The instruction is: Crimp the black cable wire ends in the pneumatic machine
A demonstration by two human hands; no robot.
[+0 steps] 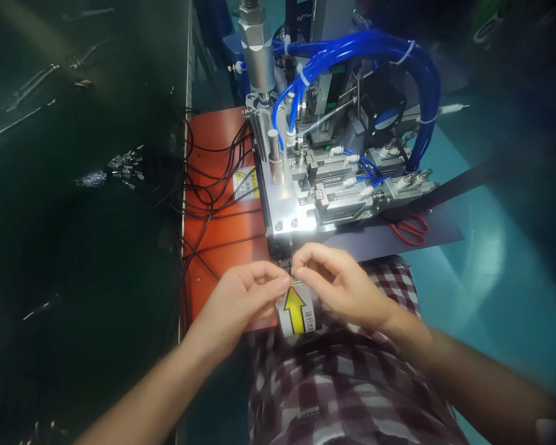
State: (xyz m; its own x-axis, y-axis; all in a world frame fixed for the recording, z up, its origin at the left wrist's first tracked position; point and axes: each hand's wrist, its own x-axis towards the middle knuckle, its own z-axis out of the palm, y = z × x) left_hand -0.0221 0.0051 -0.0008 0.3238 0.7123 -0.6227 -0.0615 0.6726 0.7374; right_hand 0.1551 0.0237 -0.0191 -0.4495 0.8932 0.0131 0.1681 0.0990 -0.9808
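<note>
My left hand (pixel 248 295) and my right hand (pixel 340 281) meet at the near end of the metal machine (pixel 282 198). Thumb and forefinger of each are pinched together. Between the fingertips shows a short bit of thin wires (pixel 296 283), light green and whitish; the fingers cover the rest of them. Just below the fingertips is a white label (pixel 284 324) with a yellow arrow (pixel 296 314), on a rounded part in front of my lap.
Black cables (pixel 210 207) run across the orange board (pixel 227 247) to the dark table at left, where several metal-tipped ends (pixel 126 167) lie bundled. Blue air hoses (pixel 370 46) arch over the machine. Red-handled scissors or pliers (pixel 410 230) lie to the right.
</note>
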